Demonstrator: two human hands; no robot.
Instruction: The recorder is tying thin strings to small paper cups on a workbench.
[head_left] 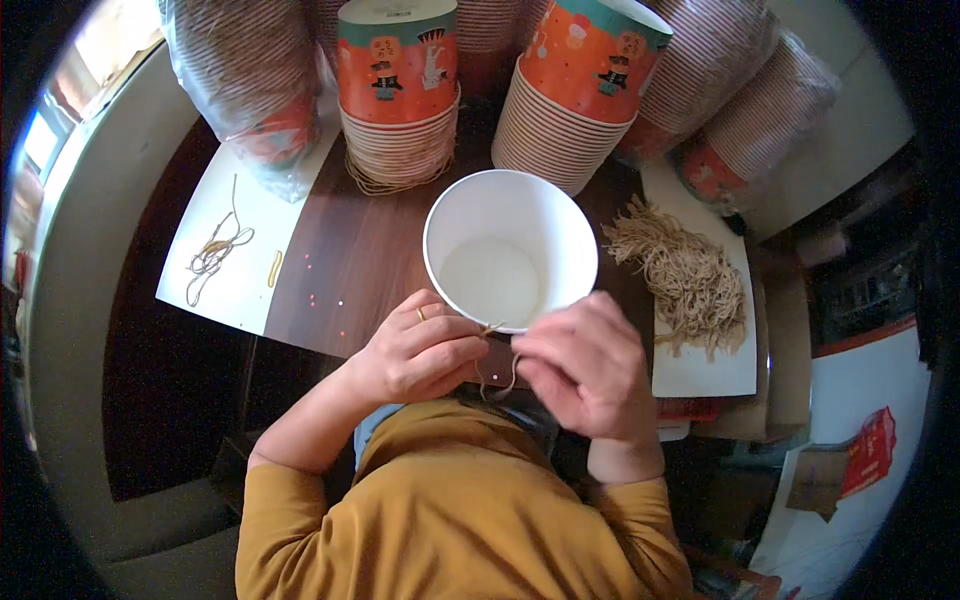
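A white-lined paper bucket (447,230) stands in front of me, its mouth facing up towards me. At its near rim, my left hand (425,350) is closed, with thumb and fingers pinching a thin tan string (481,378). My right hand (590,365), somewhat blurred, is curled with its thumb and fingertips on the same string. A slack loop of it hangs between the two hands, below the rim. A short bit pokes up by the rim above my left fingertips. Whether the string passes through the bucket's wall is hidden by my fingers.
Stacks of orange and green paper buckets (400,70) line the far side, several wrapped in clear plastic (240,70). A heap of tan strings (690,285) lies on a white sheet at right. At left, another white sheet (225,280) bears a tangled cord (215,255).
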